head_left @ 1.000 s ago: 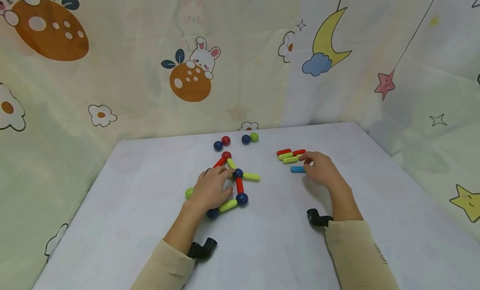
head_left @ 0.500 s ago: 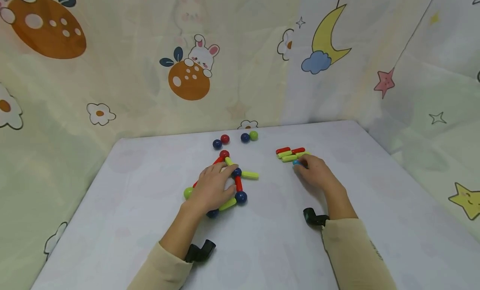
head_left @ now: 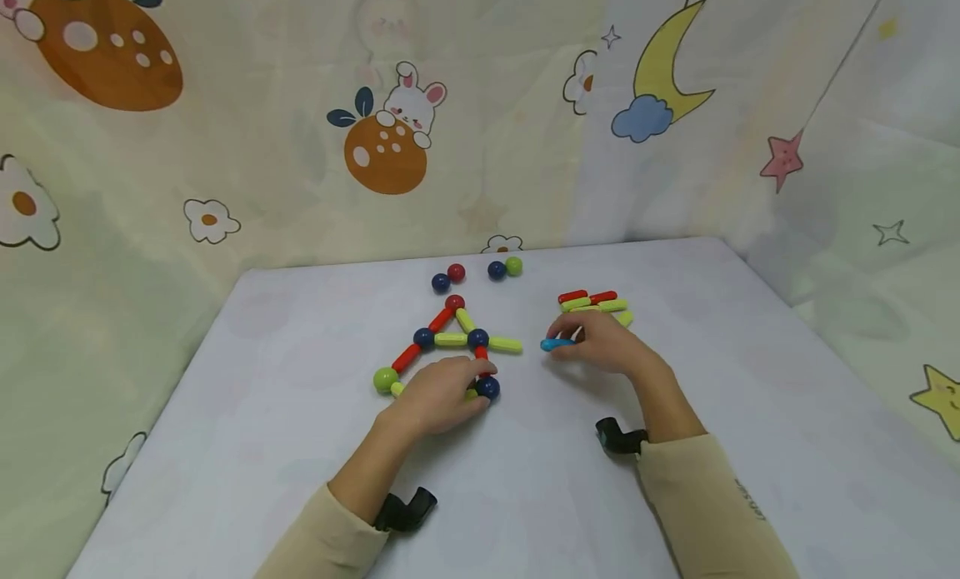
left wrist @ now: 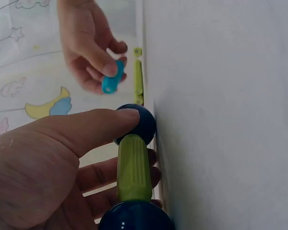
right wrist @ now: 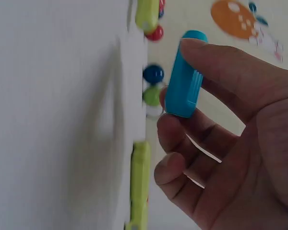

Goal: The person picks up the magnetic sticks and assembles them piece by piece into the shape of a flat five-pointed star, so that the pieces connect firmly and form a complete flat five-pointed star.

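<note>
My right hand (head_left: 607, 343) pinches a light blue magnetic rod (right wrist: 185, 79) between thumb and fingers, lifted just off the table right of a flat figure of magnetic rods and balls. At the figure's lower right corner, my left hand (head_left: 435, 396) grips a dark blue ball (left wrist: 146, 125), thumb on top and fingers behind. A lime rod (left wrist: 133, 167) joins that ball to another dark blue one (left wrist: 137, 218). The figure's peak is a red ball (head_left: 454, 303), and a green ball (head_left: 386, 380) marks its left corner. A lime rod (head_left: 506, 345) sticks out to the right. My left hand hides the bottom side.
Loose red and lime rods (head_left: 576, 304) lie in a group behind my right hand. Toward the back edge of the white table (head_left: 300, 329) sit two ball pairs: a dark blue (head_left: 441, 283) with a red (head_left: 456, 272), and a dark blue (head_left: 497, 270) with a green (head_left: 513, 266).
The right hand has picked up the light blue rod from beside the loose rods and carried it left. The left hand has moved from the figure's middle down to its lower right ball.
</note>
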Available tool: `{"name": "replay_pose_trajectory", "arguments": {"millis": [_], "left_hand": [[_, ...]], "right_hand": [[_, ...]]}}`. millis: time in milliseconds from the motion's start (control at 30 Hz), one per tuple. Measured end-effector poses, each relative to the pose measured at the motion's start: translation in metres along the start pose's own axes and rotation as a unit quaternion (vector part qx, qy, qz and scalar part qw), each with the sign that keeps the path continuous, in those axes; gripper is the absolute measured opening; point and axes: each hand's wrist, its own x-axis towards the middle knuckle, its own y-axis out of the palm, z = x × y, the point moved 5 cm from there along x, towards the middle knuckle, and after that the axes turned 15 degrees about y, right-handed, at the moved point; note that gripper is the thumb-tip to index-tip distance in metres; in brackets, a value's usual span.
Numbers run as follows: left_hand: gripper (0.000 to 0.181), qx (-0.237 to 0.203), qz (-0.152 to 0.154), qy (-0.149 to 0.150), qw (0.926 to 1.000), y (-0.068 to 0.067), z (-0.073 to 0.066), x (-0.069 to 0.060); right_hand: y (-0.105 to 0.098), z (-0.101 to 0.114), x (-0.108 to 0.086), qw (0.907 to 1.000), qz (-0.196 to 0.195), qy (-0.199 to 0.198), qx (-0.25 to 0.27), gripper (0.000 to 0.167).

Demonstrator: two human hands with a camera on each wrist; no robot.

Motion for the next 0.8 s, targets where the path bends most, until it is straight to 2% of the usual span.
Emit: {"name": "replay_pose_trajectory", "arguments": {"millis": [167, 333, 600, 800], "left_hand": [[0.042, -0.008, -0.010, 0.001, 0.9999, 0.002, -0.001, 0.003], [0.042, -0.008, -0.015, 0.003, 0.9999, 0.003, -0.001, 0.003], [0.041, -0.007, -0.018, 0.000, 0.9998, 0.002, -0.002, 0.004], [0.040, -0.003, -0.026, -0.001, 0.9997, 0.002, -0.002, 0.005]], "right_hand": [[0.027, 0.031, -0.002, 0.9971, 0.059, -0.016, -0.046, 0.013], [0.048, 0.044, -0.003, 0.9939, 0.066, -0.023, -0.085, 0.013], [0.052, 0.049, -0.005, 0.9961, 0.059, -0.021, -0.063, 0.015], [0.054, 0.051, -0.005, 0.9952, 0.066, -0.026, -0.067, 0.016]]}}
